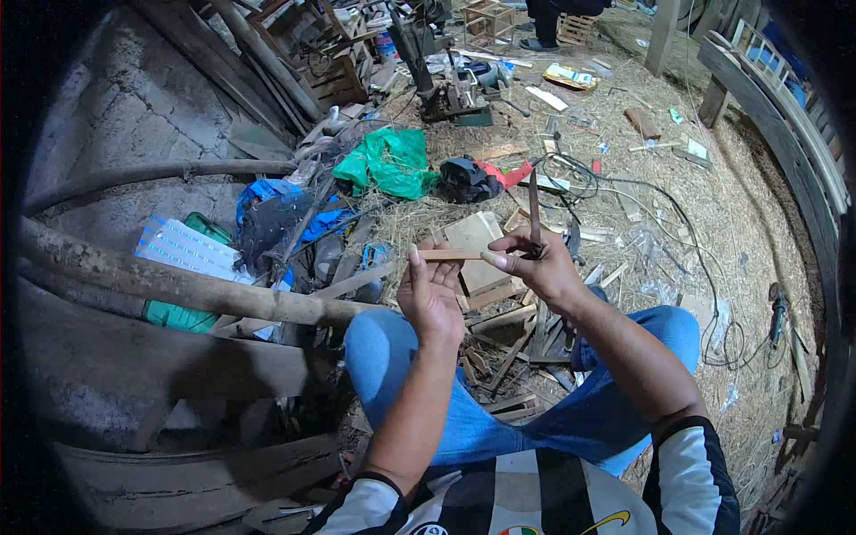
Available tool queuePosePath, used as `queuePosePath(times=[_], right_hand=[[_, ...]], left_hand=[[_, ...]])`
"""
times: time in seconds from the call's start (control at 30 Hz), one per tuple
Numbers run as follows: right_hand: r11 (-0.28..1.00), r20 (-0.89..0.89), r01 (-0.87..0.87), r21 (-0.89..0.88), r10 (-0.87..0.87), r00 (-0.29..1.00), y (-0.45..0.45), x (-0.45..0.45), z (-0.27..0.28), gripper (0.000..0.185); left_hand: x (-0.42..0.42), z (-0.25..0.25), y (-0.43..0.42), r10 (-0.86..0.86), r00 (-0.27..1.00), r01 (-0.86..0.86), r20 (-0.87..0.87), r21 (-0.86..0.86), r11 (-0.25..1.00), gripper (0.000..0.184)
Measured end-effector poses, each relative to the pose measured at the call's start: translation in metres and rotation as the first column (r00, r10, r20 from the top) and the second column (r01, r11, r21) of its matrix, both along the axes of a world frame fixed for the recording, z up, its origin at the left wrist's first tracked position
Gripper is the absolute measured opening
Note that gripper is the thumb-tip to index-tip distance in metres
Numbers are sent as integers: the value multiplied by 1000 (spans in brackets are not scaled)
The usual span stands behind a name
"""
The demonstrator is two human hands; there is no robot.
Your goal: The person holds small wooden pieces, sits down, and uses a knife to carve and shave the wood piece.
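A short, thin wooden strip (450,255) is held level between my two hands, above my lap. My left hand (433,299), palm up, pinches its left end between thumb and fingers. The thumb of my right hand (546,267) presses on the strip's right end. That same hand also grips a knife (534,209), whose dark, narrow blade points up and away from me; its handle is mostly hidden by the fingers. Beyond the hands, a pale flat board (477,234) lies on the ground, with several wood offcuts (508,352) between my knees.
A thick wooden pole (178,281) crosses on the left. Ahead lie a green plastic bag (390,160) and a machine (455,94). Black cable (687,232) loops over the straw-strewn floor at right, near a power tool (777,312). Another person's legs (544,22) show at the top.
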State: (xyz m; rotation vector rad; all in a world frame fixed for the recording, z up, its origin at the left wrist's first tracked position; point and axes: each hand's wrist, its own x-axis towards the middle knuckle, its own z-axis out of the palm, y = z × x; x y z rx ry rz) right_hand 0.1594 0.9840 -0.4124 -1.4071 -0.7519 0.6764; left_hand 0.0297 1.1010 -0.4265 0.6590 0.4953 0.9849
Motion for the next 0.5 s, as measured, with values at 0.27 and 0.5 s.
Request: queuePosePath(times=[0.27,0.5], right_hand=[[1000,-3,-10,-16,9,1000,1,-3,-2,31],[990,-4,-44,-133,44,999,-1,-9,0,37]], left_hand=[[0,8,-4,39,999,-40,11,54,998,47],[2,4,-6,-64,997,68,-39,114,991,44]])
